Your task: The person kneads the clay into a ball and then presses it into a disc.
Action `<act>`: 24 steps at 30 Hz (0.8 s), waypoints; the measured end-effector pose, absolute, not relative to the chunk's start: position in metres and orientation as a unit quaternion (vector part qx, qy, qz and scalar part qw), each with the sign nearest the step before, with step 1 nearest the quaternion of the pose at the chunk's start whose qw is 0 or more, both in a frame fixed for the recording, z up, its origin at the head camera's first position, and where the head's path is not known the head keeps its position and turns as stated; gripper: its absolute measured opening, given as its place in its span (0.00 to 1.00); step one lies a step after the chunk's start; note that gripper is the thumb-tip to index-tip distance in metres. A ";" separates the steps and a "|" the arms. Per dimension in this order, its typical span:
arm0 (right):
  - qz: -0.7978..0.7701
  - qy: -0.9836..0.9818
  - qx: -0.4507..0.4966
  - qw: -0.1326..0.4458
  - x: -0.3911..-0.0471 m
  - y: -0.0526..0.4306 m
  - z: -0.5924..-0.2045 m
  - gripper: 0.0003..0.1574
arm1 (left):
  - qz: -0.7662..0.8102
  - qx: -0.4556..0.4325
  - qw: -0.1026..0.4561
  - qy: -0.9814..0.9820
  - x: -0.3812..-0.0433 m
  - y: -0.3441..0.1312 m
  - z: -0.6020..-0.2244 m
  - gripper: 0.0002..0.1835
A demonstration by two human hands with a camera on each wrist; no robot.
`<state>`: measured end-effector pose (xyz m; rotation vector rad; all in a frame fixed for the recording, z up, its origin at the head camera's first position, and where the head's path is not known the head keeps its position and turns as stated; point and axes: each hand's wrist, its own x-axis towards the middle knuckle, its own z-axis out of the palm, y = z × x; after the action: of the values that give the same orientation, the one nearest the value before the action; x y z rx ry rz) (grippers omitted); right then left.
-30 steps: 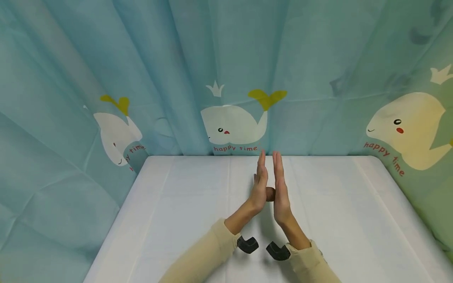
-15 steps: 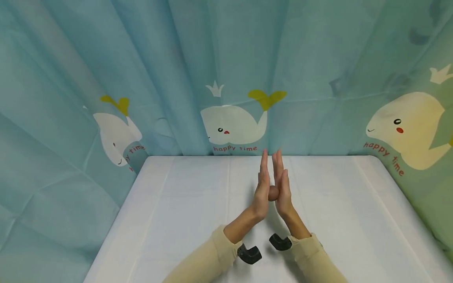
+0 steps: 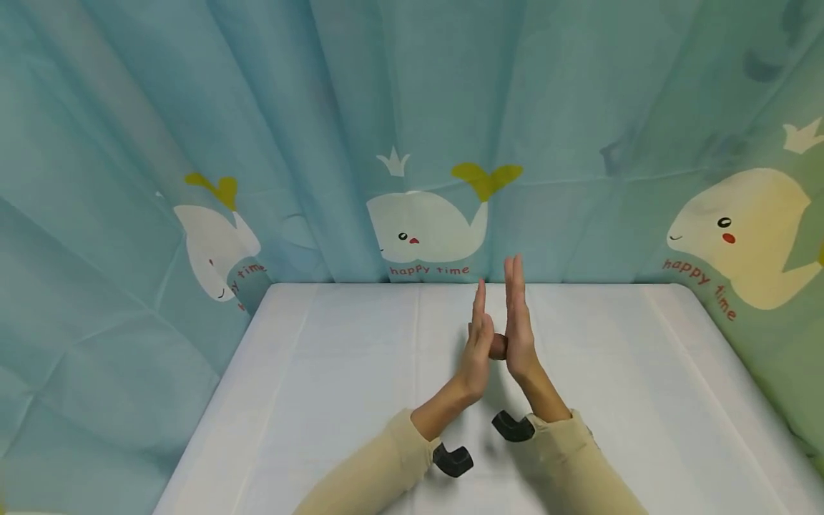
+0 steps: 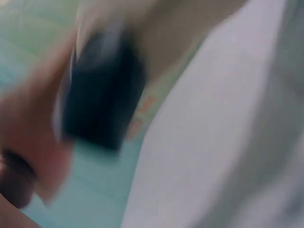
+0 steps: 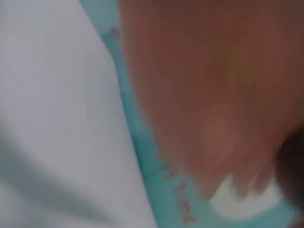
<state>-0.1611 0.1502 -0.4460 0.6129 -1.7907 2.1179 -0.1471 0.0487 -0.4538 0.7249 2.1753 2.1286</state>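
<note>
A small brown ball (image 3: 498,347) is sandwiched between the two flat palms, held above the white table. My left hand (image 3: 475,361) stands on edge on its left side, fingers straight and pointing away from me. Facing it, my right hand (image 3: 520,343) also has straight fingers, which reach farther forward than the left ones. The left wrist view shows the dark ball (image 4: 18,185) blurred at its lower left edge. Part of the ball (image 5: 292,166) also appears at the right edge of the right wrist view, beside a blurred hand. The palms hide the ball's sides.
A white-covered table (image 3: 347,357) lies under the hands. Behind it and at its sides hangs a blue-green curtain (image 3: 566,214) printed with whales. A black camera mount (image 3: 453,461) sticks out from the left cuff, and another black mount (image 3: 513,427) from the right.
Over the last half second my right hand has slid forward while my left has drawn slightly back. The ball has stayed between the palms.
</note>
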 end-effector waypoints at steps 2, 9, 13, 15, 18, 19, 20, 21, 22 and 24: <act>0.738 -0.623 0.216 0.141 -0.168 0.157 -0.452 0.35 | 0.704 0.242 0.012 0.668 -0.141 0.051 -0.452 0.34; 0.746 -0.608 0.239 0.131 -0.151 0.140 -0.478 0.35 | 0.683 0.277 -0.018 0.676 -0.145 0.044 -0.427 0.37; 0.731 -0.619 0.244 0.150 -0.134 0.127 -0.471 0.36 | 0.654 0.258 -0.036 0.710 -0.164 0.039 -0.434 0.40; 0.722 -0.626 0.247 0.161 -0.129 0.125 -0.463 0.37 | 0.647 0.242 -0.033 0.722 -0.170 0.038 -0.444 0.41; 0.710 -0.637 0.243 0.177 -0.133 0.131 -0.453 0.37 | 0.634 0.240 -0.026 0.735 -0.165 0.040 -0.458 0.40; 0.708 -0.639 0.239 0.181 -0.137 0.134 -0.451 0.37 | 0.634 0.244 -0.019 0.733 -0.161 0.042 -0.462 0.39; 0.708 -0.641 0.236 0.181 -0.142 0.138 -0.451 0.37 | 0.637 0.249 -0.014 0.729 -0.156 0.043 -0.465 0.39; 0.710 -0.641 0.232 0.177 -0.147 0.142 -0.452 0.36 | 0.644 0.256 -0.011 0.721 -0.152 0.044 -0.467 0.38; 0.716 -0.637 0.230 0.168 -0.152 0.146 -0.453 0.36 | 0.652 0.263 -0.010 0.711 -0.147 0.045 -0.467 0.38; 0.727 -0.631 0.226 0.149 -0.157 0.149 -0.460 0.35 | 0.668 0.272 -0.009 0.692 -0.141 0.045 -0.465 0.38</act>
<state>-0.1573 0.1495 -0.4598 0.6502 -1.8148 2.0902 -0.1414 0.0450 -0.4649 0.8581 2.1876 2.1117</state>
